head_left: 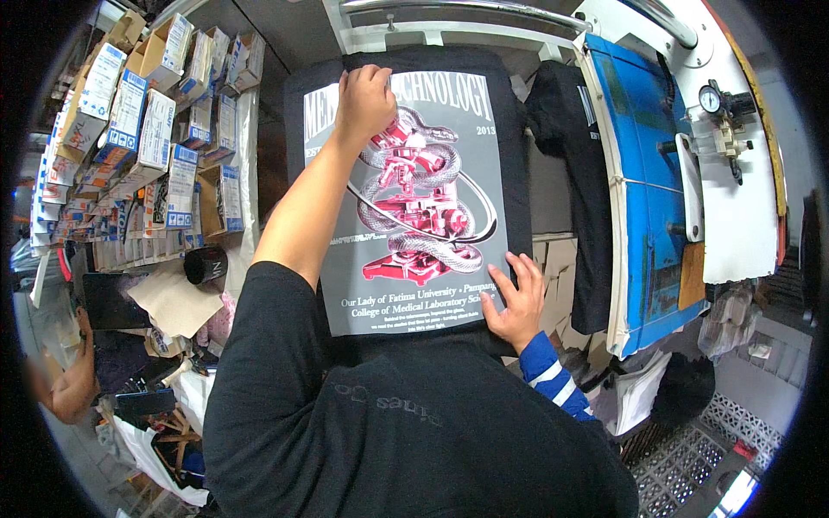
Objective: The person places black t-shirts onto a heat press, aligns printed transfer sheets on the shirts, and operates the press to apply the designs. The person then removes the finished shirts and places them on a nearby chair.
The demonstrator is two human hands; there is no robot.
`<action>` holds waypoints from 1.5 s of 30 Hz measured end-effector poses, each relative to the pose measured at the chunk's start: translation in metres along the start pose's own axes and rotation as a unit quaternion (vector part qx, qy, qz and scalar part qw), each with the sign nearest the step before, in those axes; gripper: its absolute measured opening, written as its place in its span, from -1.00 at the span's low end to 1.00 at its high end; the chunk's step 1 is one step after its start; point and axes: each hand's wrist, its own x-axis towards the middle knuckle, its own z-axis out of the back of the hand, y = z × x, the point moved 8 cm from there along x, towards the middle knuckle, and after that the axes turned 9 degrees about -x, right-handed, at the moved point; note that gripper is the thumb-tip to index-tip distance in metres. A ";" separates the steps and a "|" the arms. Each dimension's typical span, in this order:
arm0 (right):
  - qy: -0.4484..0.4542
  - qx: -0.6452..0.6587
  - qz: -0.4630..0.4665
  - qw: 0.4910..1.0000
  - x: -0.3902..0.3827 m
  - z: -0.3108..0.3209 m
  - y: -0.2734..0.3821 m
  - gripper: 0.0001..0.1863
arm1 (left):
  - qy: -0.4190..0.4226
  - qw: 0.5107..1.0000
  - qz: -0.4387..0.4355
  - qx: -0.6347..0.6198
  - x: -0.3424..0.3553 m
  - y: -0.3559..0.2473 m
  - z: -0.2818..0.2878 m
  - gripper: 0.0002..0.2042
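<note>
A grey rectangular sheet (345, 293) printed with a red microscope, a silver snake and white lettering lies on a black shirt (298, 112) spread out flat. Across the upper left of the sheet reaches my left arm. My left hand (367, 104) is closed, its fingers bent together over the sheet's top edge; the fingertips are partly hidden. At the lower right corner my right hand (516, 302) rests open, fingers spread, thumb near the sheet's edge and palm over the black cloth. My right sleeve is blue with white stripes.
Stacked cardboard boxes (155, 129) stand on the left. A blue machine plate (639, 190) with a pressure gauge (710, 98) is on the right, beside another black garment (580, 216). A metal bar (466, 7) crosses the far side. Another person's arm (76, 380) shows at lower left.
</note>
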 end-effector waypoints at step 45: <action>0.003 -0.001 -0.005 1.000 -0.001 0.003 0.006 -0.51 | -0.017 1.000 0.009 0.008 0.003 -0.007 0.023 -0.79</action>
